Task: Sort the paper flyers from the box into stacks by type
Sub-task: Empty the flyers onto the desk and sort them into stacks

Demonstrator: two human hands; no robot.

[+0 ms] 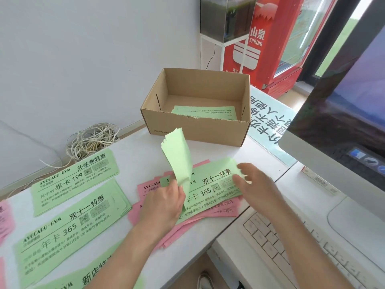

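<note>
Toward front edge of white desk (141, 157), left hand (164, 202) pinching curled pale-green paper flyers (177, 155), right hand (257, 184) fingers spread, touching pink-and-green flyer pile (210, 189).

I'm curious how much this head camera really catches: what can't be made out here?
Head view:
- Lifted green flyers, held by the left hand: only blank backs show, type unknown.
- Boxed flyers: the near wall of the box hides most; count unclear.
- Pink flyers: mostly covered by the green 365 flyer.
- Far-left pink stack: cut off by the frame edge.
</note>
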